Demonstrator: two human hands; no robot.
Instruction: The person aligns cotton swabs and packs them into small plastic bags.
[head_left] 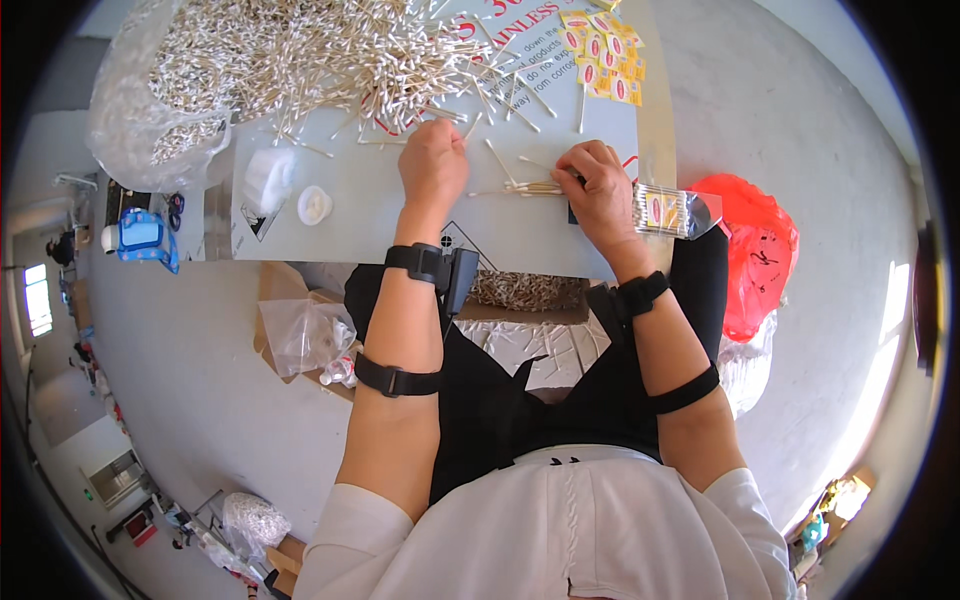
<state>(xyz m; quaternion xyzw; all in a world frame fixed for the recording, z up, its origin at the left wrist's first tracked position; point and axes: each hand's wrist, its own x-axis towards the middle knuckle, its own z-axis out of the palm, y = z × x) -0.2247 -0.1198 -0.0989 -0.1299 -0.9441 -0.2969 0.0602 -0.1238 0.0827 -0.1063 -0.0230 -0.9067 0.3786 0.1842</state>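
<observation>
My left hand [432,162] rests on the grey table [400,215], fingers curled at the edge of a big heap of cotton swabs [320,50]; whether it pinches any swabs is hidden. My right hand [598,190] grips a small bundle of cotton swabs [525,187] lying flat between the two hands. Just right of that hand lies a clear packet of swabs [670,210] with a yellow and red label. A few loose swabs lie scattered between the heap and my hands.
A sheet of yellow and red stickers [605,55] lies at the far right of the table. A clear bag of swabs [150,120] sits at the far left, a small white round lid [315,205] nearer. A red plastic bag [755,250] and clear bags [305,335] lie on the floor.
</observation>
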